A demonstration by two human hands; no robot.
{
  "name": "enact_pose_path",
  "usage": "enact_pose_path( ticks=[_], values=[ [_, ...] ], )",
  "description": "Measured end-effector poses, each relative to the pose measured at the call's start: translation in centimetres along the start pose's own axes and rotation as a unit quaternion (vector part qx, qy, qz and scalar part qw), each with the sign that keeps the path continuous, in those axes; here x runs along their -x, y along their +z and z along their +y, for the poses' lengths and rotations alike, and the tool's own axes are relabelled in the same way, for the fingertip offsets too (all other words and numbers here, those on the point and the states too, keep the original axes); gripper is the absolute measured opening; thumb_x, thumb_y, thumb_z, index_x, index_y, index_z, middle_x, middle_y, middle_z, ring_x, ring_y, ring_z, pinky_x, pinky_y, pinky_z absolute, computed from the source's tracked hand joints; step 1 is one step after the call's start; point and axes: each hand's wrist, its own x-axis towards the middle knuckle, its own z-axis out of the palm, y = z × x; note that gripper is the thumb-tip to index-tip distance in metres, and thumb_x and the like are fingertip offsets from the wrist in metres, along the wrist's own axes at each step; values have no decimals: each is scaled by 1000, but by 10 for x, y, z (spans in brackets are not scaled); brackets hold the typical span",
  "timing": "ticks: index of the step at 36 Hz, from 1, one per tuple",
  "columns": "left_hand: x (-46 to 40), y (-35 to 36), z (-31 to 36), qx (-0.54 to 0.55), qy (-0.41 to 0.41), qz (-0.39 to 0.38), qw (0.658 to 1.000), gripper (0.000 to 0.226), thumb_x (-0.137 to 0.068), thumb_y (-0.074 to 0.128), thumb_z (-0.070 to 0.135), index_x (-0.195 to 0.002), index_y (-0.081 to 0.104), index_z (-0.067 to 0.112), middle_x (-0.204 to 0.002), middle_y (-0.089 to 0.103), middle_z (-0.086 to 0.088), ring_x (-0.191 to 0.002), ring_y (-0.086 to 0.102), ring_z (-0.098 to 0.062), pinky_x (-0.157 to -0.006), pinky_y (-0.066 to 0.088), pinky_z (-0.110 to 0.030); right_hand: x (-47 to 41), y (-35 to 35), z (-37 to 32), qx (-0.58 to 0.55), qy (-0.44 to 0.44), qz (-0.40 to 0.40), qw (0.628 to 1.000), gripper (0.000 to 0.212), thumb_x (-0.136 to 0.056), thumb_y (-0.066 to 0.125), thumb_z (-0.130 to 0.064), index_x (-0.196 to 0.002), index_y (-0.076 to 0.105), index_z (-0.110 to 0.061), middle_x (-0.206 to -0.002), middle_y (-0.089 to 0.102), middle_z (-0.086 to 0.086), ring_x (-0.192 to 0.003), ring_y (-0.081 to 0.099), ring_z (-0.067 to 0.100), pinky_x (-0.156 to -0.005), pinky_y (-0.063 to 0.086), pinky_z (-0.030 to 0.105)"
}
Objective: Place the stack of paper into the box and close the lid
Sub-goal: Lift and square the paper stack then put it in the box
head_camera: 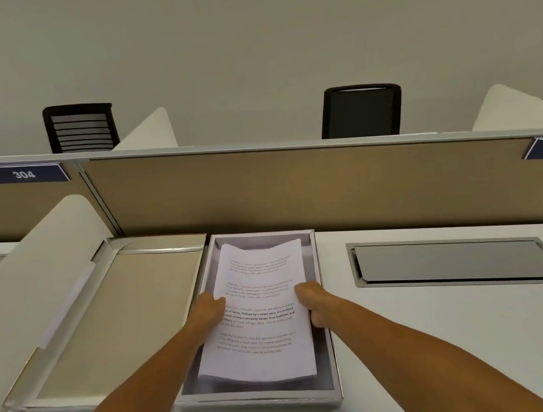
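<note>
You are gripping the stack of paper (259,311) by its side edges, left hand (208,312) and right hand (312,304) both closed on it, inside the open box (332,363). The lid (112,316) is lying just left on the tabletop (455,354).

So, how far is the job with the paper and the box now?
Done: the box stands open on the desk, with its lid lying beside it on the left. In hand: the left hand and the right hand have the paper stack by its sides, inside the box walls; whether it rests on the bottom cannot be told. Left: release the grip, then put the lid on.
</note>
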Motion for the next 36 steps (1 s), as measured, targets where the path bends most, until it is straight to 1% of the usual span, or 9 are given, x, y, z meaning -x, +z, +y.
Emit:
enact_pose_path(
  ticks=[2, 6, 12, 16, 21, 24, 30, 33, 36],
  values=[
    [-3, 1, -3, -4, -5, 8, 1000, 33, -98, 44, 16, -119, 59, -4, -110, 69, -20, -98, 68, -36, -85, 56, -44, -1, 2, 3, 2, 1, 16, 1000, 26, -105, 39, -18, -111, 62, -9, -98, 71, 12, -73, 65, 24, -67, 60, 36],
    [-7, 2, -5, -25, -2, 22, 999, 31, -98, 49, 17, -117, 59, -4, -113, 67, -21, -100, 67, -37, -88, 57, -45, -7, 3, 5, 10, -5, 29, 1000, 31, -104, 38, -13, -124, 60, -5, -120, 70, 18, -88, 65, 28, -91, 59, 43],
    [-8, 3, -8, -96, 27, 47, 994, 27, -94, 57, 20, -108, 60, -3, -107, 68, -18, -86, 65, -29, -75, 54, -33, -7, 1, 5, 13, -5, 46, 999, 30, -103, 37, -13, -121, 60, -6, -105, 70, 14, -81, 64, 26, -78, 59, 39],
    [-8, 4, -8, -132, 50, 69, 988, 19, -93, 59, 24, -91, 54, 6, -92, 64, -10, -75, 61, -23, -70, 54, -32, -3, 3, 1, 18, 6, 42, 999, 31, -103, 38, -14, -124, 59, -6, -118, 70, 17, -91, 64, 29, -86, 58, 40],
    [-3, 2, -7, -167, 75, 79, 980, 20, -93, 59, 28, -91, 53, 9, -90, 59, -5, -74, 59, -21, -63, 47, -27, 5, 7, -3, 9, 3, 40, 999, 27, -102, 39, -12, -119, 58, -6, -122, 69, 18, -98, 65, 30, -97, 57, 43],
    [1, -2, -14, -157, 90, 103, 978, 22, -94, 58, 28, -92, 57, 7, -91, 64, -7, -68, 59, -16, -57, 45, -22, 10, 9, -4, 19, -11, 48, 999, 20, -101, 42, -13, -112, 57, -6, -111, 67, 15, -97, 64, 29, -84, 55, 34],
    [26, -11, -34, -51, 141, 201, 968, 20, -96, 57, 20, -108, 66, 6, -100, 72, -10, -78, 62, -16, -73, 48, -26, 17, 17, 2, 103, -70, 106, 987, 14, -102, 48, -15, -110, 54, -5, -79, 55, 2, -63, 50, 11, -51, 39, 20],
    [31, -18, -41, -16, 145, 246, 958, 19, -95, 57, 14, -108, 68, 4, -99, 73, -12, -82, 63, -18, -79, 52, -29, 16, 15, 6, 141, -96, 104, 980, 40, -102, 50, -21, -139, 43, -6, -104, 64, 5, -70, 55, 10, -50, 41, 19],
    [39, -28, -53, -7, 129, 295, 947, 21, -94, 58, 13, -111, 66, 6, -111, 72, -15, -103, 66, -32, -93, 52, -43, 21, 11, 9, 160, -144, 119, 969, 47, -101, 55, -22, -144, 37, -11, -128, 60, 7, -81, 57, 12, -56, 44, 18]
  ],
)
